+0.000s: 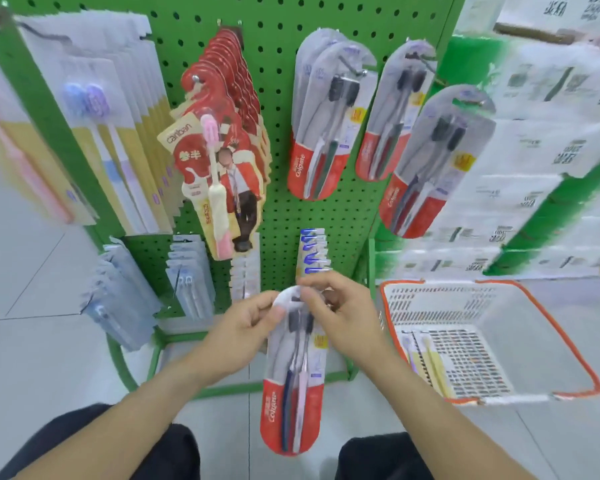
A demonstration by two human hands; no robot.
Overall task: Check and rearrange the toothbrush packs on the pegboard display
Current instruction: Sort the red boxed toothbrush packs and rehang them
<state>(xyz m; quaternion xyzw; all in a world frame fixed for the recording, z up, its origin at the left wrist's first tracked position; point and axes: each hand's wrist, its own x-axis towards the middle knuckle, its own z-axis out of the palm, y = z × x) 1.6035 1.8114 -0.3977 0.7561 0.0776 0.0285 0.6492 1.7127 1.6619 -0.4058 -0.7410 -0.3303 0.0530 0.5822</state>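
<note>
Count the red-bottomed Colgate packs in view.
5: two overlapping on the left hook, one on the middle hook, one on the right, one gripped by both hands. More may hang hidden behind.

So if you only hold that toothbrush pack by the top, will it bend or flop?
Probably not much. The toothbrush pack hangs straight down from both hands, left hand and right hand, so it looks fairly stiff. It is likely light, since fingers alone carry it. Its shiny plastic may be slippery.
</note>
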